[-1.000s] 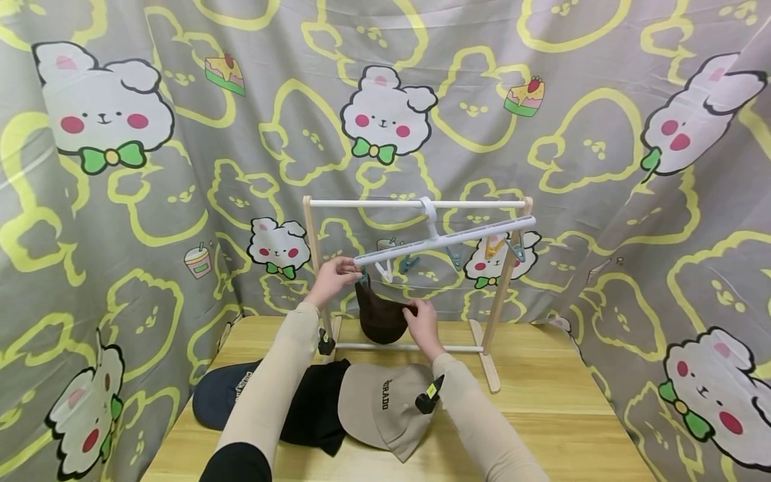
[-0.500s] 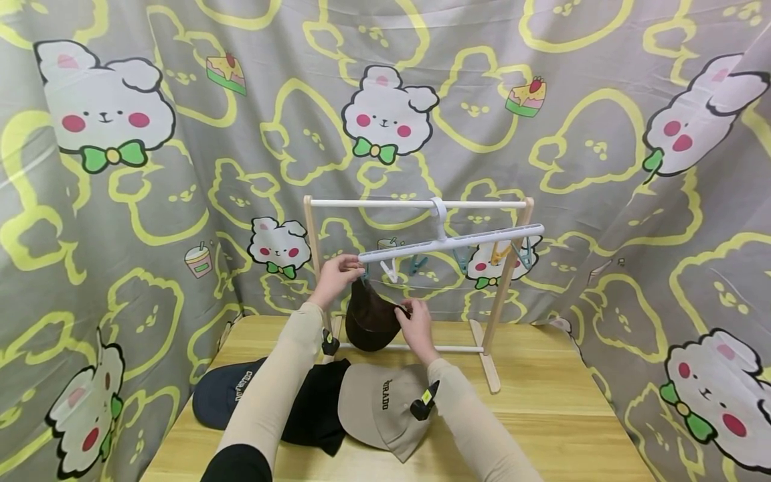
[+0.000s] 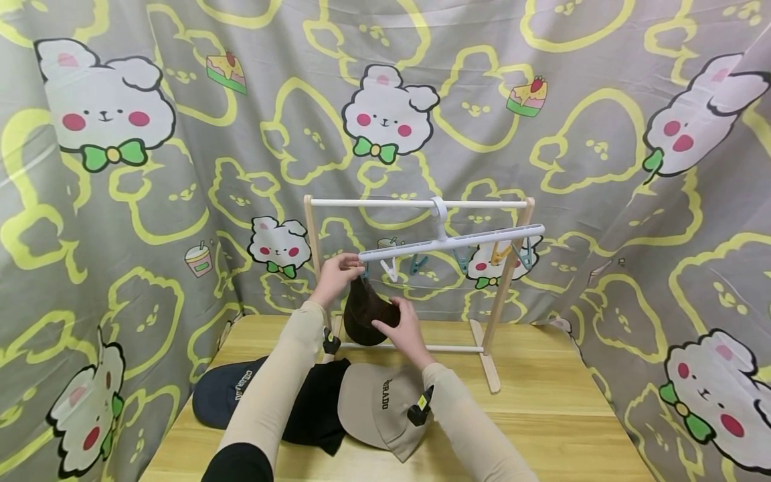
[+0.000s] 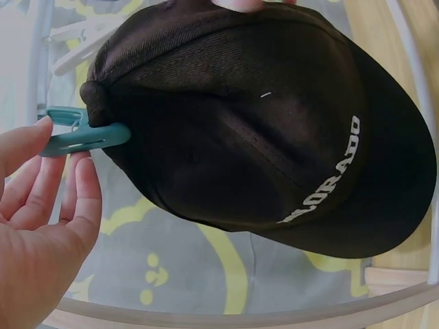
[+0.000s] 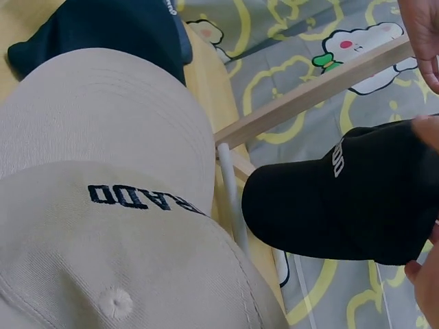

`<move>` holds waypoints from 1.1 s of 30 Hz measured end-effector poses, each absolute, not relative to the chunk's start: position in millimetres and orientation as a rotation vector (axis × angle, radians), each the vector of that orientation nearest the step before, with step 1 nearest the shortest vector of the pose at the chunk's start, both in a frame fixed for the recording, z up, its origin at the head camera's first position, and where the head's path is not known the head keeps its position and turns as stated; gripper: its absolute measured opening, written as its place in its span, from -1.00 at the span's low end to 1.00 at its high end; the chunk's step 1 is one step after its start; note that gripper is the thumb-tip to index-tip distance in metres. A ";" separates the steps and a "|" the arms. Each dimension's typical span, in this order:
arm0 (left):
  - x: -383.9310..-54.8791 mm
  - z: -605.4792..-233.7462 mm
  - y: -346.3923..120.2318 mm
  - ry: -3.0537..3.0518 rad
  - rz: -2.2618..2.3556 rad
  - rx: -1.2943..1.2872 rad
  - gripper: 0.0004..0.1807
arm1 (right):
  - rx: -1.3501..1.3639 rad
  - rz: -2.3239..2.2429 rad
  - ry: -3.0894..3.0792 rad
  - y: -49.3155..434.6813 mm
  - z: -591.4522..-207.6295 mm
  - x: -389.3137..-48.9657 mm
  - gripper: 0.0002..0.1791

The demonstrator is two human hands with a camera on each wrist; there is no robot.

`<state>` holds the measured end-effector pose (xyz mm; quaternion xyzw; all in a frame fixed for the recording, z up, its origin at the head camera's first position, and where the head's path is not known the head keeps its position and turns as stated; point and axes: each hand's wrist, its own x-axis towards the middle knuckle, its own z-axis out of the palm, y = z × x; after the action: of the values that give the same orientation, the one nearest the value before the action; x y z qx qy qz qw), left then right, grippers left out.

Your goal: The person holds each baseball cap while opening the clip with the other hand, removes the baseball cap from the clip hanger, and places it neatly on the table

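Note:
A dark brown baseball cap (image 3: 366,314) with white lettering hangs brim-down below the low left end of a tilted white hanger (image 3: 452,240). The left wrist view shows a teal clip (image 4: 86,139) with its tip at the edge of the cap's back. My left hand (image 3: 338,276) pinches this clip's outer end between thumb and fingers. On the cap's right side, my right hand (image 3: 406,328) holds the crown, thumb in front and fingers toward the top edge. Part of the right hand lies outside the right wrist view.
The hanger hooks over the top bar of a wooden rack (image 3: 373,203); several coloured clips (image 3: 460,259) dangle from it. In front on the table (image 3: 542,402) lie a beige cap (image 3: 379,405), a black cap (image 3: 316,408) and a navy cap (image 3: 223,395), overlapping in a row.
The hanger has slid slightly right on the bar, and the cap has swung a little left. My right hand has shifted left, its thumb now further across the cap. The left hand stays at the clip.

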<state>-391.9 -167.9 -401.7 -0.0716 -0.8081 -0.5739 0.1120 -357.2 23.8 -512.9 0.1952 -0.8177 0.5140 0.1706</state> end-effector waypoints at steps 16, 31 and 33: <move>-389.2 -403.7 -162.7 -2.372 -1.729 -0.212 -0.61 | 0.675 1.342 -2.283 18.9 -517.8 -356.1 -0.28; -393.3 -404.6 -164.7 -2.370 -1.779 -0.239 -0.57 | 1.104 0.659 -2.163 22.4 -508.0 -357.7 -0.11; -393.1 -404.8 -165.3 -2.375 -1.781 -0.245 -0.58 | 1.155 0.564 -2.144 23.7 -506.0 -358.9 -0.12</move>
<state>-393.1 -165.3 -404.8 -0.0819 -0.7947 -0.5959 0.0813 -358.9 23.7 -506.0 0.4385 -0.8139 0.2141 0.3154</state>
